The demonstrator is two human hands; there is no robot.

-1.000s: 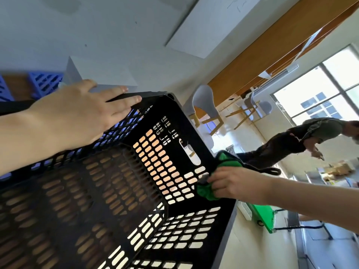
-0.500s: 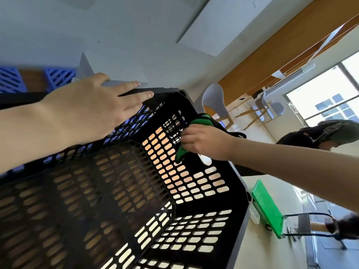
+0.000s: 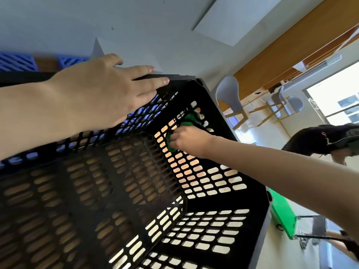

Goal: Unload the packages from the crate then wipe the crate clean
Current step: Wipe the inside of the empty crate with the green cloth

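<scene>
Two hands are seen at a black slotted crate (image 3: 204, 204), which is tipped with its open side toward the camera.

The left hand (image 3: 101, 90) is laid flat, fingers straight, over the crate's upper rim. A green cloth (image 3: 189, 121) is gripped in the curled fingers of the right hand (image 3: 186, 140) and pressed against the inside of the right-side wall, near its upper far corner. Blue crates (image 3: 17, 62) are seen behind the rim, and a green trolley (image 3: 281, 216) beside the crate's lower right edge.

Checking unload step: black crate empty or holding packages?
Empty. Inside the crate: only bare slotted floor and walls, the right hand and green cloth.
</scene>
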